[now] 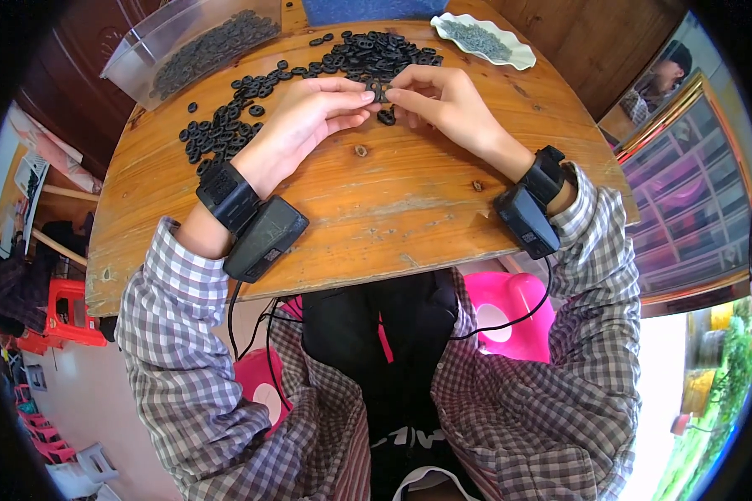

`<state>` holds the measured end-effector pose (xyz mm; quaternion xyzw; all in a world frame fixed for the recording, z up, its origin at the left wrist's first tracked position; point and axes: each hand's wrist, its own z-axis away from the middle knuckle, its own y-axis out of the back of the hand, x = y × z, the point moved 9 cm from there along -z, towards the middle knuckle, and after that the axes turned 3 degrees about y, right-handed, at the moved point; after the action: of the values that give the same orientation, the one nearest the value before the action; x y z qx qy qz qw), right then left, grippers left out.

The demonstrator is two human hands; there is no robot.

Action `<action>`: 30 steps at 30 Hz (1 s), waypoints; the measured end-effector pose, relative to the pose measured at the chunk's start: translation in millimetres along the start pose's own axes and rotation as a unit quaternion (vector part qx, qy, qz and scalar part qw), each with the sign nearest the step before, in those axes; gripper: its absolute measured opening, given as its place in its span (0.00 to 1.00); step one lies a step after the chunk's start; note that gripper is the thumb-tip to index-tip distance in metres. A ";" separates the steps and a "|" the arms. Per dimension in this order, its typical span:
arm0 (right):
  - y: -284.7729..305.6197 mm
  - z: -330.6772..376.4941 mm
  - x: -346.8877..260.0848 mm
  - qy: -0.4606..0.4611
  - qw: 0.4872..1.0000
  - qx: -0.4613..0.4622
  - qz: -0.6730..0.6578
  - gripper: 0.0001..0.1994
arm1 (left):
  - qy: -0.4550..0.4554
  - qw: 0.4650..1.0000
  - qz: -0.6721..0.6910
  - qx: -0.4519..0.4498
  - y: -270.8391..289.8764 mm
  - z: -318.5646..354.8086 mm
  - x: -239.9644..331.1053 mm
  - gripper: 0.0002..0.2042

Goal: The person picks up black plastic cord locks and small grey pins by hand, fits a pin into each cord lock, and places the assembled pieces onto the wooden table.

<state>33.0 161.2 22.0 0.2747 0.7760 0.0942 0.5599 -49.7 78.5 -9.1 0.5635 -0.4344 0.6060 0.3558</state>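
Near the far middle of the wooden table, my two hands meet over a small black oval part (378, 90). My left hand (313, 113) pinches its left side between thumb and fingers. On the other side, the fingertips of my right hand (443, 98) are closed on the same part; its details are mostly hidden by the fingers. Just below my right fingertips lies another small black part (386, 117). Behind my hands rises a heap of black oval pieces (376, 52), and a looser scatter of them (221, 138) lies left of my left hand.
A clear plastic bin (129, 63) of black pieces stands at the far left of the table (376, 192). A blue bin (376, 10) is at the back. To its right, a white wavy-edged dish (522, 57) holds small grey pieces. Cables hang from both wrist devices.
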 end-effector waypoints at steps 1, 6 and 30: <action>-0.2 -0.4 -2.2 0.008 1.000 0.000 0.018 0.07 | 0.001 1.000 -0.002 0.001 0.2 -0.1 0.3 0.10; -1.0 -0.7 2.8 0.007 1.000 -0.018 0.008 0.07 | 0.002 1.000 -0.029 0.006 -1.9 0.8 3.7 0.10; -1.2 -4.3 -0.4 0.053 0.997 -0.003 0.055 0.06 | -0.033 0.995 -0.075 0.055 1.8 0.5 8.1 0.11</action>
<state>28.7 160.7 23.4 0.3100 0.7879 0.1416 0.5128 -52.1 76.9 -1.4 0.6326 -0.3686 0.5817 0.3544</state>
